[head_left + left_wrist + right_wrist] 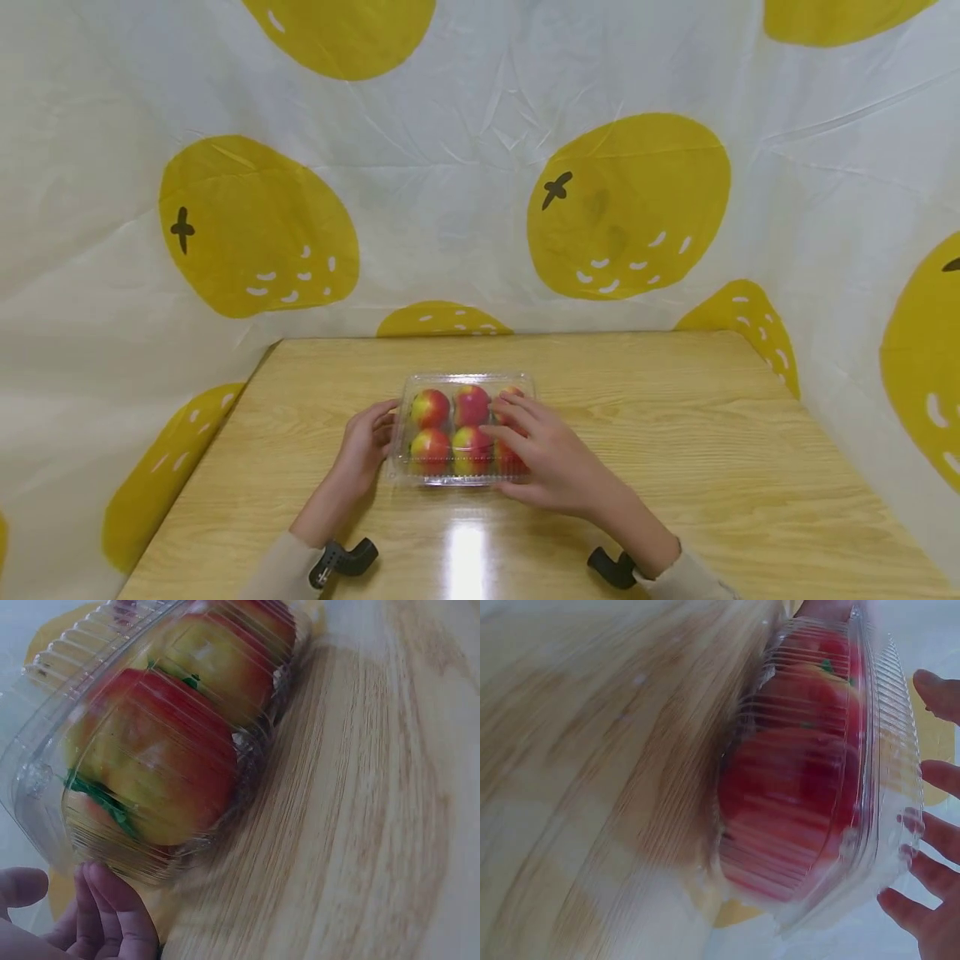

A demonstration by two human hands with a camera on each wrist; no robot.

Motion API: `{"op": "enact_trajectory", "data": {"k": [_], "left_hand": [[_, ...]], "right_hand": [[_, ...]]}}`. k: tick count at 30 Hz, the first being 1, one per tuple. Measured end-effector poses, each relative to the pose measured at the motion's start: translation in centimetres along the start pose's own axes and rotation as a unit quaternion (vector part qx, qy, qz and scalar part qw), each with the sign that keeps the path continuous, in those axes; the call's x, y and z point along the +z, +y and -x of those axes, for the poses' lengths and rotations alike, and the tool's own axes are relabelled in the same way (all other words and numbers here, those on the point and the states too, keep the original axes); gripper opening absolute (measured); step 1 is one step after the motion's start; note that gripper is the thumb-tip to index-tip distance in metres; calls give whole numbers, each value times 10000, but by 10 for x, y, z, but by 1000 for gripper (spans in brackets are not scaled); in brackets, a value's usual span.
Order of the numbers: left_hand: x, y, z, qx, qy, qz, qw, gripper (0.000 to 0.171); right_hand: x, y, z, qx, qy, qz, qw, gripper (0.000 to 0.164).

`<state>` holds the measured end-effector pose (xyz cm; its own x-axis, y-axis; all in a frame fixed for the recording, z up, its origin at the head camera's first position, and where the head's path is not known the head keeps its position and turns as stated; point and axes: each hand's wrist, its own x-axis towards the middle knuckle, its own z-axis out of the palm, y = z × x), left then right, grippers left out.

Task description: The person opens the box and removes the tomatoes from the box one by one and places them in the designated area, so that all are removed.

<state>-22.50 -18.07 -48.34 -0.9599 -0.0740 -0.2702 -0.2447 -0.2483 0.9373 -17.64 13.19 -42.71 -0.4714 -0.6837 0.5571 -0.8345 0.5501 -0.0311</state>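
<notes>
A clear plastic clamshell box [408, 383] stands on the wooden table with its lid down. Inside, in two rows, sit several red and yellow apples [431, 408], some with green bits showing in the left wrist view. My left hand [366, 446] is at the box's left side, its loosely bent fingertips [127, 904] right at the ribbed corner and the thumb apart. Over the right part of the lid my right hand [551, 458] lies with fingers spread, covering part of the right-hand apples. Its fingertips [934, 776] reach along the lid in the right wrist view.
The wood-grain table [675, 433] extends on both sides of the box. A white cloth with yellow fruit prints [630, 208] hangs behind and along the sides. Black wrist mounts [345, 558] sit at both sleeves.
</notes>
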Motion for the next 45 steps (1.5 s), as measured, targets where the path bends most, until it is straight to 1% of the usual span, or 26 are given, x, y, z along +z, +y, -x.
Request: {"op": "enact_trajectory", "data": {"k": [2, 5, 8, 13, 16, 19, 22, 28, 36, 38, 41, 43, 45], "left_hand": [[-1, -1, -1, -21, -20, 14, 10000, 38], [-2, -5, -2, -19, -97, 171, 9998, 29], [-4, -9, -3, 35, -242, 313, 9992, 21], [-5, -8, -4, 85, -419, 355, 9985, 21], [-6, -7, -5, 62, -420, 357, 9985, 23], [-7, -7, -6, 38, -452, 350, 9984, 25], [-8, -7, -7, -15, -533, 484, 9974, 24], [-15, -7, -9, -118, -916, 808, 9924, 22], [-24, -5, -8, -179, -1468, 726, 9863, 30], [-27, -4, -7, -211, -1469, 693, 9865, 31], [-31, -3, -6, -308, -1563, 702, 9847, 32], [-32, -3, -6, -397, -1643, 777, 9826, 34], [-32, -2, -8, -480, -1870, 869, 9773, 36]], "right_hand": [[4, -2, -4, -38, -84, -49, 9999, 69], [8, -3, -6, -75, -238, -162, 9996, 66], [9, -3, -7, -42, -414, -284, 9987, 63], [9, -3, -8, 11, -676, -324, 9972, 63], [9, -2, -9, -15, -734, -314, 9968, 61], [11, 0, -10, -32, -722, -362, 9967, 58], [12, 2, -10, -78, -667, -365, 9971, 57], [16, 6, -9, -199, -510, -389, 9977, 54], [20, 8, -9, -258, -449, -249, 9983, 53], [22, 8, -9, -302, -424, -278, 9983, 53], [24, 6, -10, -320, -382, -313, 9983, 52], [24, 6, -9, -291, -368, -323, 9984, 52], [23, 7, -7, -241, -359, -291, 9986, 52]]}}
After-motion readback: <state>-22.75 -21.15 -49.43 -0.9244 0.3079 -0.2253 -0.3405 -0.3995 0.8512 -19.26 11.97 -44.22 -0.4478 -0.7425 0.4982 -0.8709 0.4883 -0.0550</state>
